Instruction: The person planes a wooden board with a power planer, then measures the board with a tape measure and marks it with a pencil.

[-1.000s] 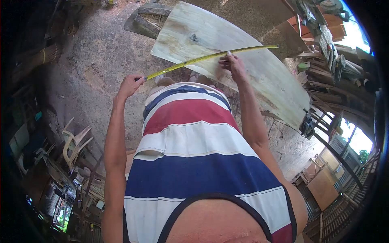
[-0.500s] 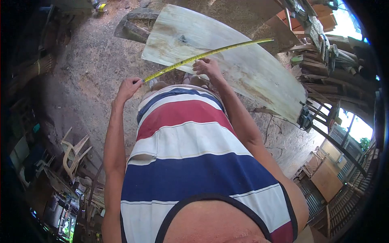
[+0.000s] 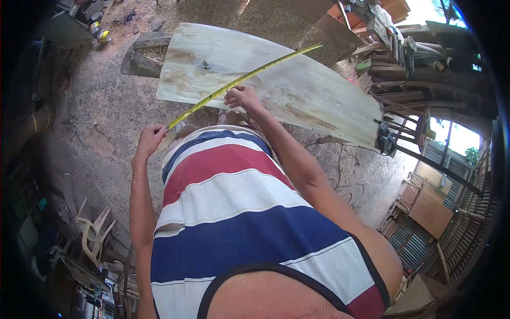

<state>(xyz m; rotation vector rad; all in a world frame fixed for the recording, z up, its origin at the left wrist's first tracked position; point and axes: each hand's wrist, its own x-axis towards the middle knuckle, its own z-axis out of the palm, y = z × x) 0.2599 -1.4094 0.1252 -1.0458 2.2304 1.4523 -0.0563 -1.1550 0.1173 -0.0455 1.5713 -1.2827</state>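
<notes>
Pinching yellow tape (image 3: 268,66) over board (image 3: 329,98), left hand (image 3: 150,139).

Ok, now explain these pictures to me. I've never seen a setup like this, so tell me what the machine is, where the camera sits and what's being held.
There is no machine here: a person works with bare hands. Every picture comes from one camera on the person's head, looking forward and down, so the striped top fills the lower middle.

Ahead is a large pale board, with a dark object at its right end, too small to name surely. The left hand pinches the near end of a yellow measuring tape, which runs across the board in view. The right hand is curled close by the tape; whether it touches is unclear.
</notes>
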